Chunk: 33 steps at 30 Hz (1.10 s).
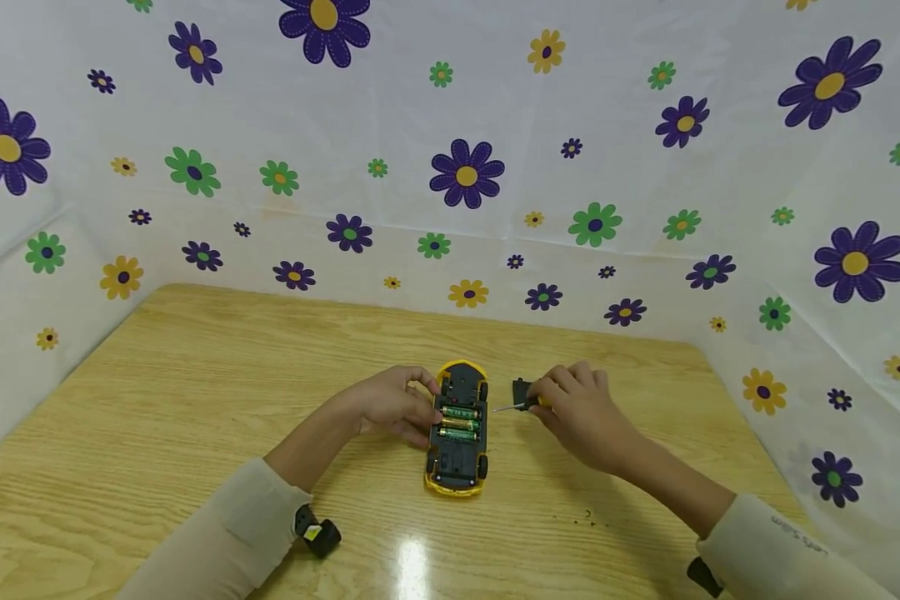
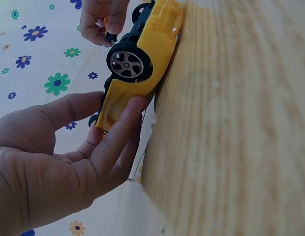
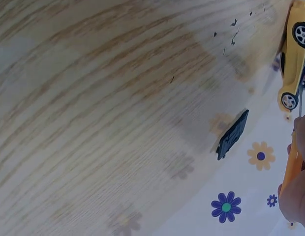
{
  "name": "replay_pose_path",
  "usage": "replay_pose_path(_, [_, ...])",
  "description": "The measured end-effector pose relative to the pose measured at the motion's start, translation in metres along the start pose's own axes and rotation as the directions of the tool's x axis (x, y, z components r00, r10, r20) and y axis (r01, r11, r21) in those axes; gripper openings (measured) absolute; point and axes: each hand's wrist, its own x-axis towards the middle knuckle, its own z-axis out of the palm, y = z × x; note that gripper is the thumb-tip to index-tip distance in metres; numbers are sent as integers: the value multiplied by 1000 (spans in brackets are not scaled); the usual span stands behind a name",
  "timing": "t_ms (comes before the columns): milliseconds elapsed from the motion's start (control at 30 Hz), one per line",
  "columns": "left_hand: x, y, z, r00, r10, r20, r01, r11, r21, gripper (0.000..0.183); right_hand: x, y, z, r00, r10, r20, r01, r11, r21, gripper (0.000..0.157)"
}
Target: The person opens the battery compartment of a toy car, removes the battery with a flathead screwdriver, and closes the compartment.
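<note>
A yellow toy car [image 1: 459, 471] lies upside down on the table, its black underside facing up. Several green-and-gold batteries [image 1: 460, 423] sit side by side in its uncovered compartment. My left hand [image 1: 393, 406] grips the car's left side, thumb at the underside edge and fingers along the yellow body [image 2: 124, 101]. In my right hand [image 1: 585, 417] is a screwdriver [image 1: 512, 407] with an orange handle [image 3: 293, 167]. Its thin metal tip points left toward the car, apart from the batteries in the head view. Partly behind that hand, a black battery cover [image 3: 233, 134] lies on the table.
Small dark crumbs [image 1: 587, 522] are scattered on the wooden table [image 1: 270, 358] nearer to me, right of the car. A white flowered cloth [image 1: 390, 100] hangs behind the table and along both sides.
</note>
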Motion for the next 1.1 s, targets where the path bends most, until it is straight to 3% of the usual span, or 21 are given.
replay_pose_path(367, [0, 0, -2, 1000, 12, 18, -12, 1000, 7, 37, 4, -9, -1, 999, -31, -7, 31, 997, -68, 21])
replay_pose_path(1100, [1, -3, -2, 1000, 19, 16, -19, 1000, -6, 35, 12, -15, -5, 997, -65, 35, 66, 998, -26, 27])
